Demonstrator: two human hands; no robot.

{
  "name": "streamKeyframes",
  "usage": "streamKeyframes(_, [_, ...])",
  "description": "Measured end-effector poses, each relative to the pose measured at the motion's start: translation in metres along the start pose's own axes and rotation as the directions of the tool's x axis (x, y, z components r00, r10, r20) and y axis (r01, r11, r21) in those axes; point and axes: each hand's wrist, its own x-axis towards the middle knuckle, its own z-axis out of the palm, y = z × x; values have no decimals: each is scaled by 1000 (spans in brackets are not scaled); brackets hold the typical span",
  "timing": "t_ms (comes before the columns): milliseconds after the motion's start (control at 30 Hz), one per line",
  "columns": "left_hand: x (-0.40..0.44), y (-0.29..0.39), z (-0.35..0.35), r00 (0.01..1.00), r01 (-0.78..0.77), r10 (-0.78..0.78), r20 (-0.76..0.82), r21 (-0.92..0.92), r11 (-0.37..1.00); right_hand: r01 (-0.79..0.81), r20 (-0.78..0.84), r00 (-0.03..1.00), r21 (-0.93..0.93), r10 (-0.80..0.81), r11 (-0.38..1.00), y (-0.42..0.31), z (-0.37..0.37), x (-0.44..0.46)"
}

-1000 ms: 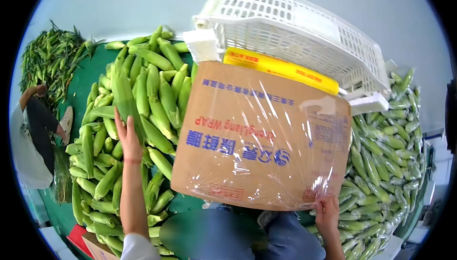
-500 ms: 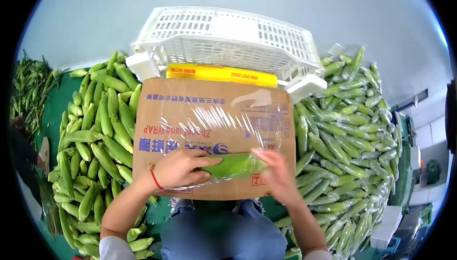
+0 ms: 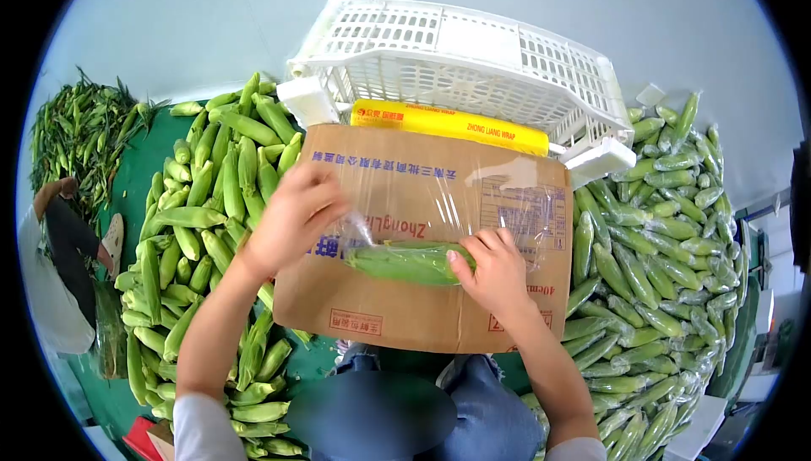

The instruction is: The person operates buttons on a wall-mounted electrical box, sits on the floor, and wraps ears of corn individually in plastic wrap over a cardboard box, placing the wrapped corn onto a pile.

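A green corn ear (image 3: 405,263) with clear film around it lies across the cardboard box (image 3: 338,296). My left hand (image 3: 300,216) is closed above the ear's left end, pinching clear film that stretches down to it. Around the ear's right end my right hand (image 3: 498,273) is closed, thumb on the husk. Behind the box, the yellow roll of film (image 3: 448,126) sits between two white holders, and film runs from it over the box top.
A white plastic crate (image 3: 473,81) stands behind the roll. Unwrapped corn (image 3: 190,216) is heaped at left, film-wrapped corn (image 3: 650,267) at right. Far left, a seated person (image 3: 63,250) is beside a leafy corn pile (image 3: 80,132).
The left hand reached to the unwrapped heap earlier, then brought an ear onto the box. Since then it has moved up and left off the ear, pulling film, while the right hand closed on the ear.
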Motion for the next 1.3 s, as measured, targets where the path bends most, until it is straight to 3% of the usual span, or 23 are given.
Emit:
streamKeyframes(33, [25, -9, 18, 990, -136, 135, 35, 27, 990, 18, -11, 1000, -3, -18, 1000, 2, 1, 0])
streamKeyframes(67, [39, -5, 43, 948, -22, 14, 319, 24, 999, 36, -25, 999, -11, -37, 999, 5, 2, 3])
streamKeyframes(100, [53, 1, 66, 810, 89, -101, 577, 49, 995, 39, -38, 998, -35, -40, 999, 5, 2, 6])
streamKeyframes(167, [44, 24, 106, 833, -126, -22, 553, 228, 965, 18, -48, 999, -86, -22, 996, 7, 2, 5])
streamKeyframes(233, [14, 59, 96, 811, 33, -152, 565, 216, 976, -113, 238, 963, -89, 131, 990, 1, -10, -2])
streamKeyframes(300, [-34, 92, 75, 769, 162, -189, 610, 100, 982, -240, 536, 805, -100, 256, 966, -15, -26, -12])
streamKeyframes(400, [-67, 107, 77, 900, 93, -125, 418, 96, 991, -357, 585, 757, -3, 291, 934, -23, -34, -15])
streamKeyframes(467, [-33, 90, 81, 925, 74, -144, 352, 204, 976, -131, 274, 956, 84, 103, 988, -19, -33, -9])
streamKeyframes(533, [1, 48, 99, 966, 56, -142, 218, 356, 933, 225, 25, 974, 31, -226, 974, -11, -31, -4])
streamKeyframes(600, [50, 0, 104, 974, -19, -77, 215, 411, 911, 367, 111, 928, -89, -357, 926, -1, -15, 16])
streamKeyframes(667, [81, -39, 118, 927, -100, 54, 371, 105, 989, 437, 152, 897, -171, -414, 883, 17, 0, 51])
streamKeyframes(700, [100, -44, 116, 881, -97, 29, 473, 120, 988, 438, 141, 898, -180, -418, 881, 24, 7, 71])
streamKeyframes(767, [118, -37, 110, 739, -87, -30, 673, 139, 986, 371, 323, 890, -104, -322, 923, 26, 16, 89])
streamKeyframes(867, [126, -25, 110, 640, -112, -116, 760, 241, 964, 359, 450, 836, -18, -313, 933, 7, 2, 71])
streamKeyframes(900, [121, -28, 111, 679, -131, -91, 728, 243, 961, 377, 475, 812, 15, -338, 926, -4, -9, 53])
streamKeyframes(967, [110, -35, 120, 746, -189, -24, 665, 246, 951, 282, 726, 628, 125, -281, 951, -25, -40, 16])
streamKeyframes(1033, [106, -35, 115, 800, -30, -21, 599, 75, 997, 102, 934, 239, 248, -266, 963, -39, -70, -12])
streamKeyframes(1067, [100, -35, 108, 853, 38, -11, 521, -41, 998, -49, 891, 377, 292, -253, 955, -30, -71, -42])
streamKeyframes(1100, [94, -31, 102, 901, 96, -16, 434, -164, 982, -185, 838, 502, 347, -215, 919, -12, -68, -76])
streamKeyframes(1133, [75, -12, 100, 973, -23, 71, 221, -211, 977, -299, 774, 613, 412, -158, 860, 1, -65, -91])
streamKeyframes(1167, [50, 17, 101, 987, -154, 160, 6, -232, 961, -594, 796, 605, 454, -4, 664, 2, -69, -83])
streamKeyframes(1233, [21, 87, 84, 881, -450, 472, 36, -249, 858, -896, 869, 430, 443, 245, -1, -11, -78, -60])
streamKeyframes(1300, [15, 75, 89, 939, -342, 316, -139, -259, 903, -891, 923, 368, 313, -115, -330, -17, -75, -41])
